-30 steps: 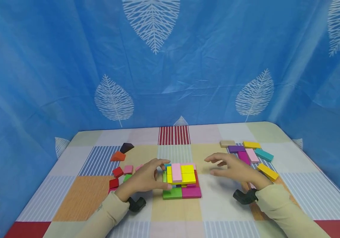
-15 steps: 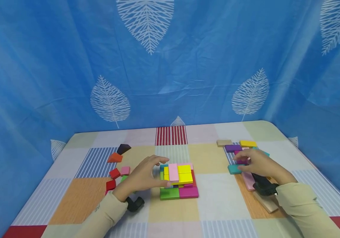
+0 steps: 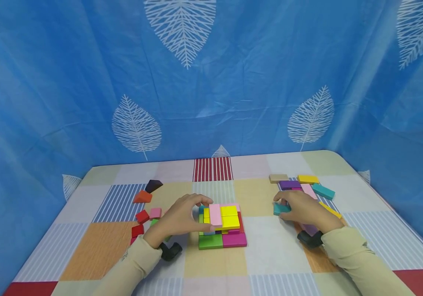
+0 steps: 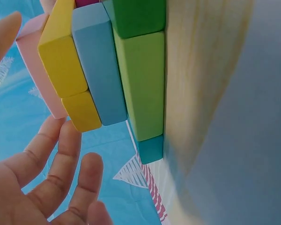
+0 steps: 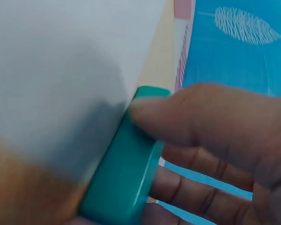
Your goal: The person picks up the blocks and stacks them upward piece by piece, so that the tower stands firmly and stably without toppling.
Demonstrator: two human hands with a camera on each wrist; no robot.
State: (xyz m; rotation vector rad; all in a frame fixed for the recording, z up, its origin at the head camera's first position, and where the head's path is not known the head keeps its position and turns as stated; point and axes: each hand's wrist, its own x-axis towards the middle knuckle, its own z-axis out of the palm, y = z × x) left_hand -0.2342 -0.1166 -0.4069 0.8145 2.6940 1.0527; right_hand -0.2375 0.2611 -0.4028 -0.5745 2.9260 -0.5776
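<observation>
A low stack of coloured wooden blocks [image 3: 234,239] stands mid-table, a pink block [image 3: 215,214] lying across the yellow blocks [image 3: 229,223] on top. My left hand [image 3: 181,218] is beside its left side, thumb and fingers spread around the pink block's ends. In the left wrist view, fingertips [image 4: 54,127] come right at the end of the pink block [image 4: 40,65], while the thumb is apart from it. My right hand [image 3: 301,207] pinches a teal block [image 3: 280,209] between thumb and fingers. The right wrist view shows the thumb across this teal block [image 5: 124,168].
Several loose blocks lie right, including a tan block [image 3: 278,178], a purple block [image 3: 290,185] and another teal block [image 3: 323,191]. At left are an orange block [image 3: 142,197], a black block [image 3: 153,186] and red blocks [image 3: 142,216]. A blue leaf-patterned curtain [image 3: 233,90] hangs behind the table.
My right hand went right to the loose blocks, took hold of a teal block and now brings it left toward the stack. The left hand has stayed beside the stack.
</observation>
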